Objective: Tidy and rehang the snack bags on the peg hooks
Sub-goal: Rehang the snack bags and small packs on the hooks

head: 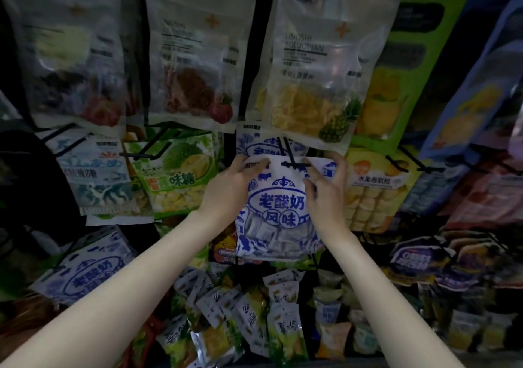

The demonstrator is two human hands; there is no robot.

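Blue-white snack bag (278, 212) pinched by left hand (230, 185), right hand (328, 186), at peg hook (294, 165).

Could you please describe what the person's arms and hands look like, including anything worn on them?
Both forearms are bare up to the frame's edge, with no sleeves showing. The left hand and right hand wear no gloves, and no rings, watch or bracelets are visible. The dim picture hides finer detail such as the nails.

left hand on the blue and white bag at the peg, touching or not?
Touching. The head view shows the left hand gripping the top left corner of the blue and white bag, fingers curled over its edge beside the peg hook.
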